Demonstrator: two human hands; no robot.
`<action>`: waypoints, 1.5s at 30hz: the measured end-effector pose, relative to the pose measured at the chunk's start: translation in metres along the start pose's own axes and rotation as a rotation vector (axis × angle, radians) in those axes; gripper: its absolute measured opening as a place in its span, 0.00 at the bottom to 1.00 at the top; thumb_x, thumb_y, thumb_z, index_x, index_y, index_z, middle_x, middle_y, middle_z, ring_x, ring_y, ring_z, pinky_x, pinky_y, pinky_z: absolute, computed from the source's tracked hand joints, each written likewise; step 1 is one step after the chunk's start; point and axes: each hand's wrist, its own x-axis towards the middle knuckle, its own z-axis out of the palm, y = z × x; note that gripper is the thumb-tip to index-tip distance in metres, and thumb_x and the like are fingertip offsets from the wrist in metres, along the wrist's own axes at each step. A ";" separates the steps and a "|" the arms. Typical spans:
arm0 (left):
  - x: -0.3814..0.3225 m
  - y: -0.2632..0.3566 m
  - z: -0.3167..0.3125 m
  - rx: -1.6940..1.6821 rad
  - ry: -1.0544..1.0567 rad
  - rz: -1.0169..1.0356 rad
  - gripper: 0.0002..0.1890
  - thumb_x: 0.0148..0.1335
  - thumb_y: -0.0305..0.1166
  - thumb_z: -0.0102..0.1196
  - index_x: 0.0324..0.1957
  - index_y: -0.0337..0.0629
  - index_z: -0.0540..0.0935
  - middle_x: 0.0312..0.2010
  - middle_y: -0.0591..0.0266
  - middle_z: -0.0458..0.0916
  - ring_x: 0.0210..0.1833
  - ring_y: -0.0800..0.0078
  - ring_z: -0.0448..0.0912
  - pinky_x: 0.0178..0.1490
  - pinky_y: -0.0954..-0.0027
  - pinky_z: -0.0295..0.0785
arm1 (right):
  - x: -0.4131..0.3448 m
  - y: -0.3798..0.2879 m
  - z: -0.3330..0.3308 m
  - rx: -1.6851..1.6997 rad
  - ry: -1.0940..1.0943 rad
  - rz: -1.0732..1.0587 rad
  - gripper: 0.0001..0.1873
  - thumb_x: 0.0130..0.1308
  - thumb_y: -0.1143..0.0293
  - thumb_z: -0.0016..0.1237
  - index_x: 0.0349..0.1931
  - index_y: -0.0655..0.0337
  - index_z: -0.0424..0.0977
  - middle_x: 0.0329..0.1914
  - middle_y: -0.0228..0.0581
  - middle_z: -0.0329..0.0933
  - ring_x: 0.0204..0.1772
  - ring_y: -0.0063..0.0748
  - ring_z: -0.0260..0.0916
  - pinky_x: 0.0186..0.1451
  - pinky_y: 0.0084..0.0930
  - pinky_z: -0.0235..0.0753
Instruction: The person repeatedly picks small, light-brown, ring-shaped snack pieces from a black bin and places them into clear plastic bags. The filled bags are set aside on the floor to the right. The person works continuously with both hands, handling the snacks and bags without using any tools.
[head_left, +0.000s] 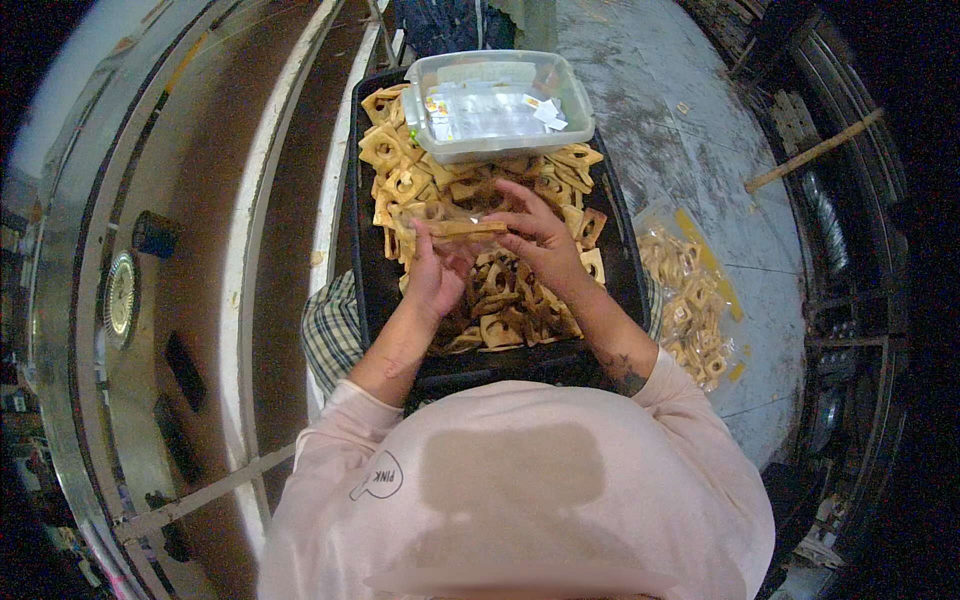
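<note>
My left hand (437, 274) grips the left end of a clear plastic bag (457, 234) with a flat tan piece (469, 228) in or against it. My right hand (541, 240) is at the piece's right end, its fingers spread and touching the bag or the piece; which one is unclear. Under both hands lies a heap of tan square pieces with round holes (499, 330), filling much of a black plastic tub (621, 225). A clear plastic bin (502, 146) rests over the tub's far end, holding small white printed slips (550, 112) and clear plastic bags.
Bags of similar holed pieces (694, 300) lie on the grey floor (750, 262) right of the tub. A wooden stick (817, 150) stands out farther right. White-edged shelving or rails (262, 172) run along the left, with a round metallic object (121, 300) beyond.
</note>
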 end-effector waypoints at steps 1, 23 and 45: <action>0.000 0.000 0.000 0.014 0.044 -0.031 0.30 0.61 0.55 0.31 0.54 0.41 0.62 0.50 0.57 0.68 0.50 0.67 0.70 0.53 0.68 0.68 | 0.000 0.001 0.001 -0.021 -0.002 0.025 0.13 0.53 0.73 0.50 0.40 0.63 0.73 0.50 0.40 0.65 0.54 0.35 0.62 0.54 0.26 0.62; -0.012 -0.002 0.022 -0.109 -0.241 0.009 0.22 0.58 0.42 0.48 0.52 0.45 0.65 0.49 0.63 0.70 0.50 0.70 0.69 0.56 0.68 0.63 | 0.003 -0.010 0.013 -0.142 0.068 0.169 0.12 0.56 0.73 0.47 0.41 0.62 0.71 0.38 0.39 0.71 0.38 0.34 0.69 0.41 0.29 0.70; -0.001 0.019 0.002 -0.306 -0.101 0.223 0.29 0.57 0.48 0.48 0.51 0.34 0.64 0.48 0.50 0.68 0.52 0.58 0.68 0.57 0.60 0.64 | -0.033 0.049 0.023 -0.953 -0.697 0.150 0.15 0.52 0.65 0.50 0.38 0.62 0.69 0.37 0.48 0.69 0.44 0.48 0.67 0.43 0.39 0.69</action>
